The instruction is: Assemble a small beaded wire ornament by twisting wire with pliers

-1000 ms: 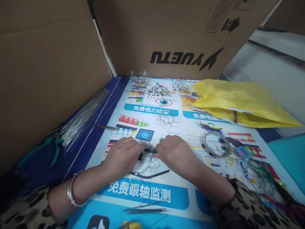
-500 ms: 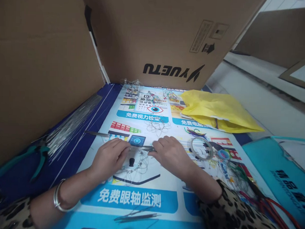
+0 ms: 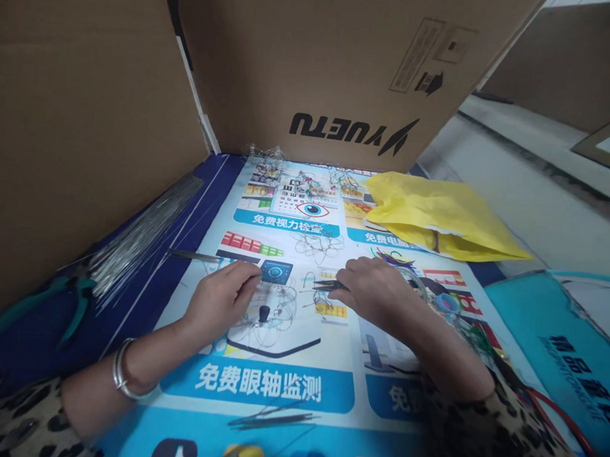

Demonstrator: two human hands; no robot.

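Wire loops [image 3: 281, 312] at L hand [image 3: 226, 294], thumb side.

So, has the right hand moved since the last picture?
Yes: the right hand has moved to the right, away from the printed blue square on the sheet.

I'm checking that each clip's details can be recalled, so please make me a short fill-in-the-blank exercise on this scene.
1. Between the left hand and the right hand, the one holding the dark tool is the ____.
2. The bracelet is worn on the person's ____ wrist.
3. The carton bears, upside down, the big printed name ____.
4. The bag is coloured ____.

Missing words: right; left; YUETU; yellow.
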